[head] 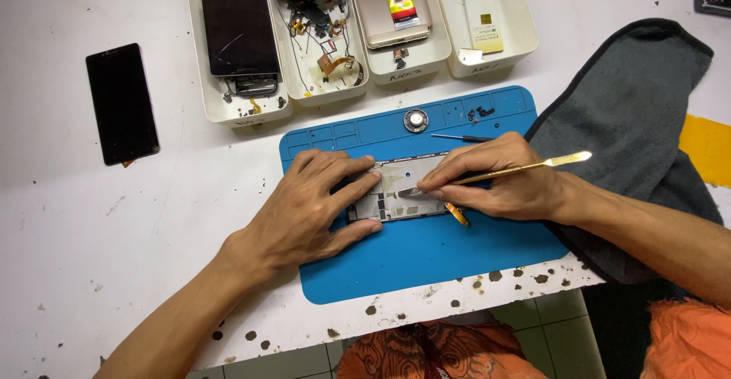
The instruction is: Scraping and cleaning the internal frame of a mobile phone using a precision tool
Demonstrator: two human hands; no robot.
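A: White bench (91, 257), speckled and scuffed, with blue mat (426, 265) laid near front edge; phone frame (400, 189) flat on mat, about mid-mat, long side running left to right.

B: And hands?

A: Left hand (312, 211) spread over frame's left end, fingers pressing down, thumb along near edge, gripping nothing; right hand (502, 177) pinched around spudger (525, 168), pen-fashion, tip down on frame's middle, flat tail pointing right over grey cloth (632, 113).

B: Step, at a guess?

A: Looks like prying or scraping inside frame, tip barely in; early rather than late, by the look of it. Orange flex (457, 214) sticking out at frame's near right corner, just beside right fingers.

B: Next move, then?

A: Probably calls for shallow angle and light push along frame, with firm hold-down from left; worth guarding against slip toward left fingertips; worth sparing flex too.

B: Room to work?

A: Open mat toward body, then bench edge close behind; cloth crowding right side; screwdriver (461, 138), round speaker (416, 120) and screws (480, 112) along mat's far rim, just beyond frame; trays (228, 109) of parts further back; black phone (122, 103) well apart at left. Safest sweep sideways along frame, not away toward rim.
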